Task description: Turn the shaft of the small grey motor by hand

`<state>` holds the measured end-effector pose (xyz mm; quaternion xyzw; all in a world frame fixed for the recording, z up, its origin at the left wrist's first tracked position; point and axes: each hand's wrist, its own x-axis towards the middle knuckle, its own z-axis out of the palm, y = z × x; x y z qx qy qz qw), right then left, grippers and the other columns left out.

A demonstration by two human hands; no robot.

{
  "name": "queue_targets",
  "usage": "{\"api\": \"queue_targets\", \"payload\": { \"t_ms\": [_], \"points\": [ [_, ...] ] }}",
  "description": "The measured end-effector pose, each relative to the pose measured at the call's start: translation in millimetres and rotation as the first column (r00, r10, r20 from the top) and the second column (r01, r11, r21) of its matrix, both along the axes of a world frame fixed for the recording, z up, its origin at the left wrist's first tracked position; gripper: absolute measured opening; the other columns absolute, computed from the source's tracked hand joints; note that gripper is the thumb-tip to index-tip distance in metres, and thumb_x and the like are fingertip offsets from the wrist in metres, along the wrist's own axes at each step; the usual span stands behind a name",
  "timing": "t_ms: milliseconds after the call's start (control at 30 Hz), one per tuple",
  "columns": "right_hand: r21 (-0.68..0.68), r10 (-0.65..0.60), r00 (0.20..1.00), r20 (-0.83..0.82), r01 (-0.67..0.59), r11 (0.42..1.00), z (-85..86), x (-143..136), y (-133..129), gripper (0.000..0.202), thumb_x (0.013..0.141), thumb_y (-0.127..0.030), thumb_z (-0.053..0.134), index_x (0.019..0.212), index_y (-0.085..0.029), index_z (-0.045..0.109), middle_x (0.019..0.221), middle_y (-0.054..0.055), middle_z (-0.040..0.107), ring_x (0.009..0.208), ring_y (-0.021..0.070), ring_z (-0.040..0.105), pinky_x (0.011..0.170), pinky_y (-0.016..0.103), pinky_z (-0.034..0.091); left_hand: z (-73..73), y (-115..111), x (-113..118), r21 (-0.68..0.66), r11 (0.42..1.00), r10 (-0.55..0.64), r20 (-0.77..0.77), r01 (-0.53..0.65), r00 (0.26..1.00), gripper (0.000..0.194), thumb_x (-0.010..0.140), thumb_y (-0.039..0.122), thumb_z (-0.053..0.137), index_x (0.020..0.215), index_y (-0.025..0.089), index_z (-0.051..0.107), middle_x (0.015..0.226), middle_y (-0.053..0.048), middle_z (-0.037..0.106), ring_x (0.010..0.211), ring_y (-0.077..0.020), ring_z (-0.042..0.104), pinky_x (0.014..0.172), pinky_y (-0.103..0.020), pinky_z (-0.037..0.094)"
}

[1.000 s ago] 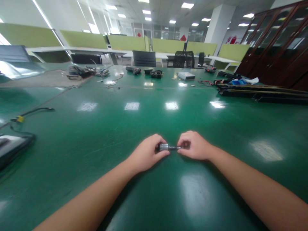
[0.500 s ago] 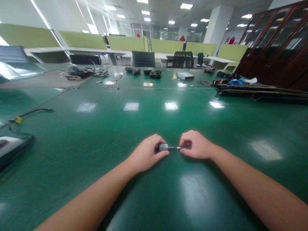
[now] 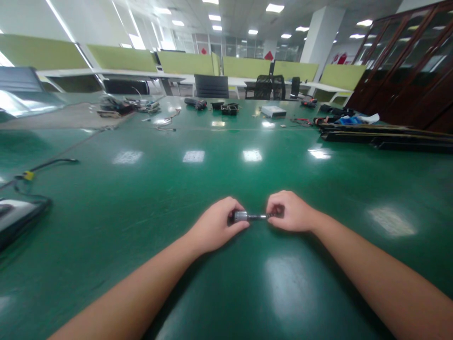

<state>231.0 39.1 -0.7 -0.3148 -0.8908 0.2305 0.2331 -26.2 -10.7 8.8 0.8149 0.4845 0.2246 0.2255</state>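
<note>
Low over the green table, my left hand [image 3: 215,225] wraps its thumb and fingers round a small silver cylinder [image 3: 241,216] with a dark rear end. A thin metal rod [image 3: 255,217] sticks out of the cylinder toward the right, lying level. At the rod's far tip, the fingers of my right hand [image 3: 292,211] are pinched together. A small dark piece shows at those fingertips, mostly covered, and its kind cannot be made out.
The glossy green table [image 3: 141,189] spreads all around. A grey-white device [image 3: 17,217] and a black cable [image 3: 53,164] lie at left. Dark long strips [image 3: 385,137] are piled at right. Farther back are a white box [image 3: 273,111], black parts [image 3: 229,109] and loose wires [image 3: 165,124].
My right hand has shifted very slightly to the right along the rod's end. My left hand and the silver cylinder stay in place.
</note>
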Motion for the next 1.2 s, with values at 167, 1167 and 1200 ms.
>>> {"api": "queue_targets", "payload": {
  "t_ms": [167, 1167, 1200],
  "points": [
    [-0.004, -0.008, 1.0, -0.026, 0.008, 1.0, -2.4, -18, -7, 0.004, 0.076, -0.02, 0.072, 0.078, -0.017, 0.07, 0.069, -0.001, 0.065, 0.061, 0.0114, 0.056, 0.062, 0.025, 0.042, -1.2, 1, 1, 0.011, 1.0, -0.01, -0.005, 0.01, 1.0, 0.022, 0.086, 0.038, 0.07, 0.096, 0.02, 0.063, 0.09, -0.002, 0.064, 0.08, -0.0194, 0.06, 0.07, -0.031, 0.046],
    [0.044, 0.025, 1.0, -0.007, -0.025, 0.999, -6.3, -27, -12, 0.012, 0.084, -0.021, 0.07, 0.095, -0.02, 0.073, 0.087, 0.002, 0.072, 0.079, 0.0149, 0.063, 0.075, 0.028, 0.044, 1.1, 2, 3, -0.018, 1.0, -0.02, 0.055, 0.021, 0.998, 0.021, 0.087, 0.037, 0.067, 0.1, 0.02, 0.068, 0.091, -0.003, 0.067, 0.081, -0.0185, 0.061, 0.073, -0.031, 0.047],
    [0.045, 0.028, 1.0, -0.005, -0.027, 0.999, -6.0, -27, -12, 0.012, 0.084, -0.021, 0.07, 0.095, -0.02, 0.073, 0.087, 0.002, 0.072, 0.079, 0.0151, 0.063, 0.076, 0.028, 0.044, 1.6, 2, 3, -0.016, 1.0, -0.026, 0.053, 0.026, 0.998, 0.021, 0.087, 0.037, 0.066, 0.1, 0.02, 0.068, 0.091, -0.003, 0.067, 0.082, -0.0186, 0.061, 0.073, -0.031, 0.047]
  ]
}}
